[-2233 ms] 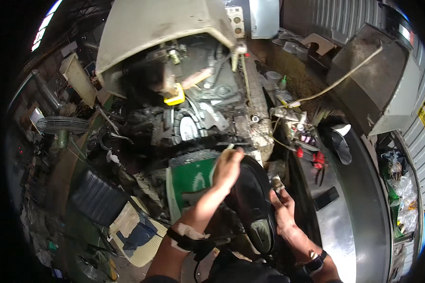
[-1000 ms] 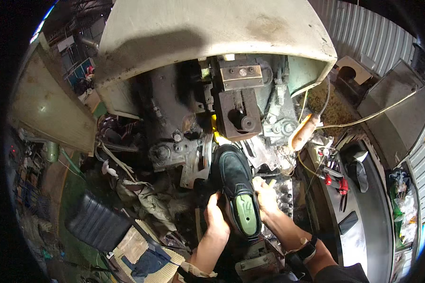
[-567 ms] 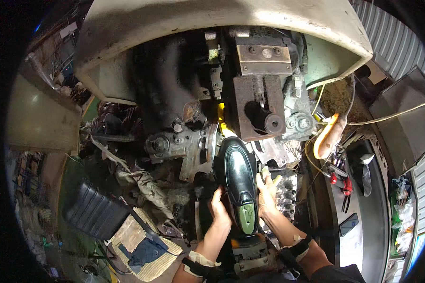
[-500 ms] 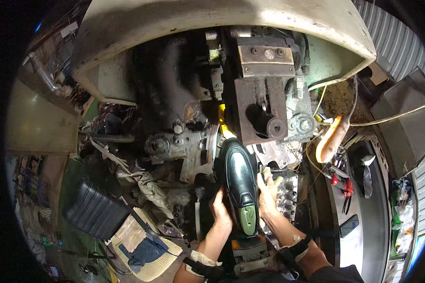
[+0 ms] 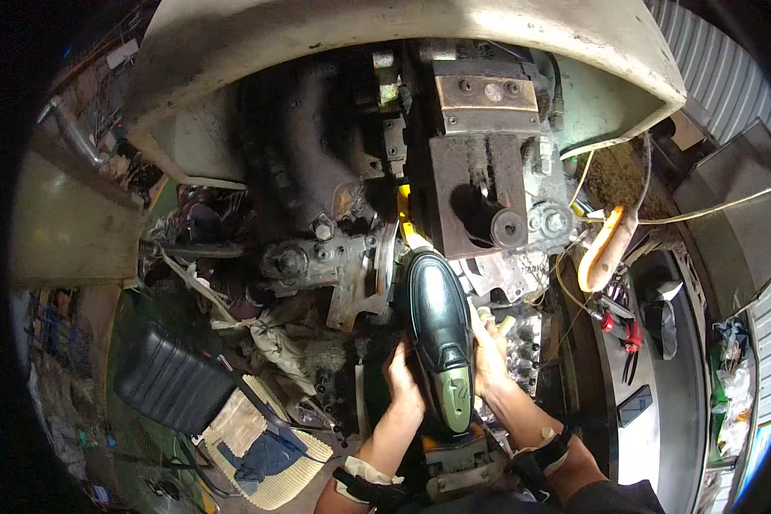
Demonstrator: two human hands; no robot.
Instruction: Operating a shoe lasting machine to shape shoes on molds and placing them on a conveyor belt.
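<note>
A glossy black slip-on shoe (image 5: 437, 300) points its toe away from me, up against the machine. A green shoe last (image 5: 457, 396) fills its heel opening. My left hand (image 5: 403, 384) grips the left side of the shoe near the heel, its fingers partly hidden beneath. On the other side, my right hand (image 5: 490, 355) holds the shoe with the thumb side along its edge. Just beyond the toe, a yellow strip (image 5: 405, 210) runs between the dark machine parts. A dark metal block (image 5: 475, 193) with a round knob stands right of the strip.
A curved pale hood (image 5: 403, 34) overhangs the machine. An orange lit hand lamp (image 5: 602, 257) hangs at right on a cable. Beyond it, a bench (image 5: 642, 454) bears a phone (image 5: 635, 406) and a red tool (image 5: 627, 332). A black-backed chair (image 5: 170, 377) stands at left.
The shoe has shifted slightly, its toe a little nearer the yellow strip and its heel a touch to the right. Both hands keep their hold on it.
</note>
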